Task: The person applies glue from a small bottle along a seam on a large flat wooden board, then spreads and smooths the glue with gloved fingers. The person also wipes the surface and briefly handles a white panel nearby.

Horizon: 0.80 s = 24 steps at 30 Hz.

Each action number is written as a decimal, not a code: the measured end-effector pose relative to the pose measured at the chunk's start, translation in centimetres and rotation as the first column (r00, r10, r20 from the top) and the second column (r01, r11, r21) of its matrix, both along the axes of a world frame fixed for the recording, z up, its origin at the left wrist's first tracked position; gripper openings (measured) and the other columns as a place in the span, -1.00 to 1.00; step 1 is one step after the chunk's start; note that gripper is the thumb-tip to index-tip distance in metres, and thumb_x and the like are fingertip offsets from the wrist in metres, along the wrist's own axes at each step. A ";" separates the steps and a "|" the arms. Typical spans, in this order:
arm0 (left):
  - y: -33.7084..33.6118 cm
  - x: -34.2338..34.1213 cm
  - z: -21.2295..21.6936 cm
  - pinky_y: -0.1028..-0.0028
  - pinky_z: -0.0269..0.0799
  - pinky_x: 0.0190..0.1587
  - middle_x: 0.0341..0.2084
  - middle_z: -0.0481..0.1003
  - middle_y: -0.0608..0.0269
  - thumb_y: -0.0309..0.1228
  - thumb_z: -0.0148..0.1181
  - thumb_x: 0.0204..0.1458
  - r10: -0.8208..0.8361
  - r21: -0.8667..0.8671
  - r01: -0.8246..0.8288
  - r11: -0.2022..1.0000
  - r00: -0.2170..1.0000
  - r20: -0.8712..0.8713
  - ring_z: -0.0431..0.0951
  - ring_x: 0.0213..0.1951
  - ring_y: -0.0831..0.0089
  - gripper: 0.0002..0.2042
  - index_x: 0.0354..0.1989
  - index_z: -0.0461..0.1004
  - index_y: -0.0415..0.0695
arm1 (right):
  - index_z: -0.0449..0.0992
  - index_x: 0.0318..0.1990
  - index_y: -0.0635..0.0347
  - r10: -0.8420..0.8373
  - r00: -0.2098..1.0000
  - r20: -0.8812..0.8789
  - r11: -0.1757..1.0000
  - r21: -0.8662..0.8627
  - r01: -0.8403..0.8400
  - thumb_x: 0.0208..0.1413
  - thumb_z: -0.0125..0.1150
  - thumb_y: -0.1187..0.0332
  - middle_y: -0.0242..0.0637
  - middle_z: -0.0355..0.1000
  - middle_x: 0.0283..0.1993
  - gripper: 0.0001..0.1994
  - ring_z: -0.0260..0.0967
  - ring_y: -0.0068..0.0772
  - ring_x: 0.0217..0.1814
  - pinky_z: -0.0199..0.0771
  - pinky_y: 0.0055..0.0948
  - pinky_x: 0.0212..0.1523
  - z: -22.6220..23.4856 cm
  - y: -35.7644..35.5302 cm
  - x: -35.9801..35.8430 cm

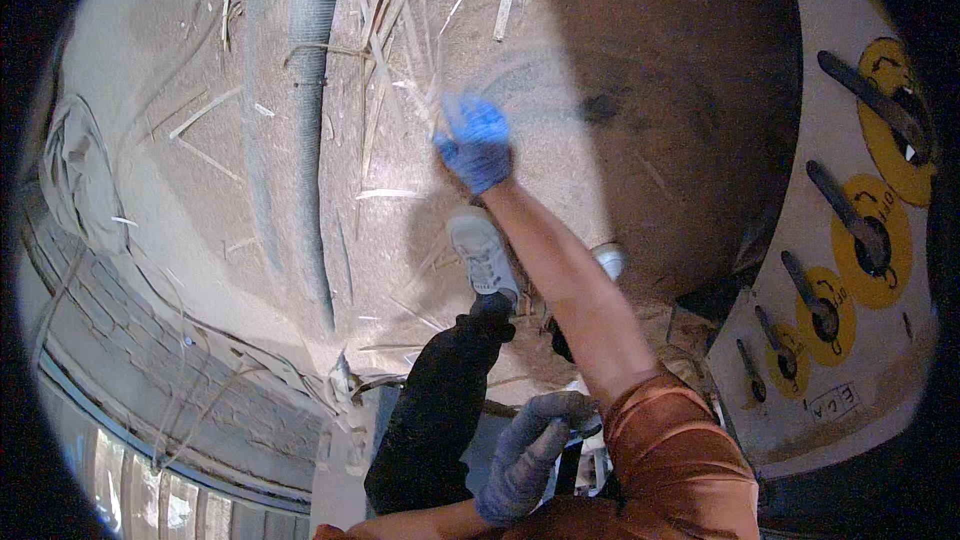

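My right hand [475, 145], in a blue glove, reaches out over the dusty floor. Its fingers are closed and partly smeared by motion. Thin pale strips [412, 92], like split wood or cane, run up to the fingers and appear gripped at their near end. Close to my body, my left hand [525, 460] wears a dustier blue glove. Its fingers are curled together, and whatever they may hold cannot be made out. Below my right hand is a white shoe [481, 252] on the floor.
A grey ribbed hose [313, 130] lies lengthwise to the left, among scattered strips. On the right stands a pale panel with several black rotary handles on yellow discs [868, 240]. Rumpled cloth [85, 175] and loose cords lie beside the brick edge [165, 370] at left.
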State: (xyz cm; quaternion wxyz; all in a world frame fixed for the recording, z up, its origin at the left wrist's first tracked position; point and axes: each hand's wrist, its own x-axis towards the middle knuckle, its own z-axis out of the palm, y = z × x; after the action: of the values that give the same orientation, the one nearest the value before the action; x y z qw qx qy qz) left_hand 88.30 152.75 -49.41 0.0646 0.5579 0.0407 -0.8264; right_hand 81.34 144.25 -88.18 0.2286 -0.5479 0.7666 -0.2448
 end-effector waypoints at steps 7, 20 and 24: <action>0.8 -0.7 -0.6 0.36 0.33 0.11 -0.09 0.45 0.16 -0.25 -0.07 0.28 -0.137 -0.205 0.168 0.964 0.978 0.156 0.44 -0.03 0.41 -0.68 0.05 0.36 -0.22 | 0.57 -0.24 0.14 -0.524 0.567 0.635 0.851 0.419 0.317 0.13 0.05 -0.16 -0.22 0.51 -0.33 -0.50 0.41 -0.18 -0.41 0.45 -0.28 -0.31 -1.8 3.6 3.8; 7.9 -1.9 8.7 0.51 0.46 -0.20 -0.27 0.52 0.29 -0.23 0.14 0.14 0.120 -0.298 -0.010 0.955 0.928 0.353 0.51 -0.28 0.51 -0.76 -0.17 0.48 -0.14 | 0.39 -0.37 0.03 -0.330 -0.876 0.353 0.833 0.545 -0.094 0.26 -0.10 -0.10 -0.40 0.28 -0.50 -0.59 0.20 -0.41 -0.55 0.23 -0.40 -0.52 40.0 4.8 -13.5; 7.6 0.2 14.8 0.55 0.45 -0.27 -0.28 0.52 0.34 -0.23 0.14 0.16 0.103 -0.336 -0.060 0.940 0.988 0.113 0.50 -0.31 0.58 -0.76 -0.11 0.47 -0.11 | 0.41 -0.37 0.04 -0.237 -0.850 0.470 0.799 0.592 0.104 0.27 -0.07 -0.02 -0.38 0.33 -0.46 -0.64 0.29 -0.36 -0.46 0.36 -0.29 -0.40 57.5 4.5 -17.1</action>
State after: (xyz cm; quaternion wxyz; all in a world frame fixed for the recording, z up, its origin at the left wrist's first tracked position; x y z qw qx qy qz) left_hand 88.47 160.32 -34.65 0.1940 0.5891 -0.0799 -0.7803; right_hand 64.21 148.71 -30.73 0.7018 0.3234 0.1815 -0.6082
